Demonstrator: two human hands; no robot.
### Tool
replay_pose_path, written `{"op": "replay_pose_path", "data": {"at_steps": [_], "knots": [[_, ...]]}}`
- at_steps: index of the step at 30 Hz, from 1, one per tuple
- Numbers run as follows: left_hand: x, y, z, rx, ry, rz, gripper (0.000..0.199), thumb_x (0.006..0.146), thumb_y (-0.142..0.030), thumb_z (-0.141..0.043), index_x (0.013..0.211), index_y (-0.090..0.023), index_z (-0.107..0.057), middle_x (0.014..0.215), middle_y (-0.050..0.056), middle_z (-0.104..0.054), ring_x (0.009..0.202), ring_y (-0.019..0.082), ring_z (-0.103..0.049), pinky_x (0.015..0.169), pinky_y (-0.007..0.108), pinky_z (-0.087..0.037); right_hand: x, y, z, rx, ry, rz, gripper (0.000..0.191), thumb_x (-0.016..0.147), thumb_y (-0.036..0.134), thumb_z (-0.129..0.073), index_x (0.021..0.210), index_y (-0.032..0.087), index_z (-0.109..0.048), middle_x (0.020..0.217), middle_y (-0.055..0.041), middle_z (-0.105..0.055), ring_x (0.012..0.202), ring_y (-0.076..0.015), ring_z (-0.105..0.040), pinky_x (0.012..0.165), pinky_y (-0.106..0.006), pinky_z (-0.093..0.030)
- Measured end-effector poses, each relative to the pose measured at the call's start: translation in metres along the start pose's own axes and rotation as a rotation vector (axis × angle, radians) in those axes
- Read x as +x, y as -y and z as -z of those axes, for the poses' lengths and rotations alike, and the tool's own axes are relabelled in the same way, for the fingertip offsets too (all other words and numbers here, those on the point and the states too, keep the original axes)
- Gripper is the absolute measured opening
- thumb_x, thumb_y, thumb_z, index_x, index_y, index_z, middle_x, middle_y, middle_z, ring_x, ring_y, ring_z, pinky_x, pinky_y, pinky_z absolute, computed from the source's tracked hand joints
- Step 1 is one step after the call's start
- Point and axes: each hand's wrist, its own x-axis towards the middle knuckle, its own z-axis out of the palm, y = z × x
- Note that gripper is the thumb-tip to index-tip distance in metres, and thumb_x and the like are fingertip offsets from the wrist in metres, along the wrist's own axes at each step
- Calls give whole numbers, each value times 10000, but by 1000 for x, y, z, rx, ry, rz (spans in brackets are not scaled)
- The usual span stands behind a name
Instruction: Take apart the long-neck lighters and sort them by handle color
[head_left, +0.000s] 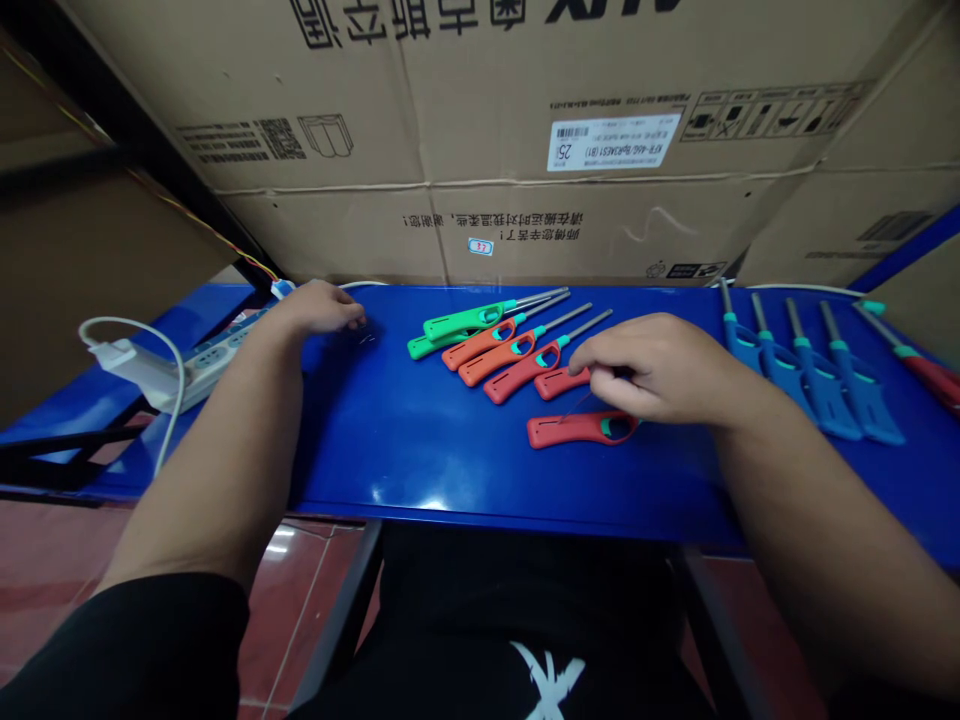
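My right hand (654, 368) is closed in a pinch on a thin dark pin (576, 405). The pin slants down toward the slotted handle of a red lighter (562, 431) lying on the blue table; I cannot tell whether they touch. Another red lighter (555, 383) lies partly hidden behind that hand. At the back left, my left hand (328, 308) has its fingers pressed together beside small, thin metal bits (366, 338); what it holds, if anything, is too small to name. Between the hands lie green lighters (461, 321), orange lighters (495, 358) and a red lighter (521, 378).
Several blue lighters (832, 395) stand in a row at the right, with red lighters (930, 375) beyond them. A white power strip (191, 375) with a cable lies at the left. A large cardboard box (487, 130) walls off the table's back edge.
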Motion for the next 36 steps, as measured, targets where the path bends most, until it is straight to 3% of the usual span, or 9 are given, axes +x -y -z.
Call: {"op": "replay_pose_path", "data": {"at_steps": [2,5,19,25,36], "knots": [[1,4,0,30,-60,16,360,768,-442,-566,941,-205,-774,948,74,-773,930,273,-687,814,316,-508,0,0,0,-1,7,-3,248,882,223,-468,889,200,-715,748,-19,-725,637,-153,-614,615,-278,-355],[4,7,-4,55,-61,13,362,772,-465,-606,965,-206,-772,955,77,-767,930,273,-679,816,324,-503,0,1,0,-3,7,-3,255,887,232,-469,897,199,-722,756,-26,-731,645,-157,-623,622,-280,-361],[-5,9,0,-127,232,-55,391,703,-471,-686,935,-162,-745,825,56,-735,799,201,-682,750,255,-531,0,0,-1,-5,-1,3,229,860,202,-474,856,197,-703,715,-14,-695,625,-150,-595,618,-270,-353],[-2,5,-2,-55,225,-61,306,614,-422,-691,816,-198,-746,720,50,-714,745,221,-679,771,288,-523,0,0,-2,6,3,-6,236,858,200,-475,875,203,-711,720,-10,-697,626,-154,-598,626,-272,-366],[0,-14,-8,-50,184,-115,294,651,-421,-653,840,-221,-757,769,35,-740,791,222,-689,753,282,-511,0,1,-1,-2,-11,1,255,889,211,-466,885,195,-720,772,-28,-740,659,-172,-657,640,-281,-416]]}}
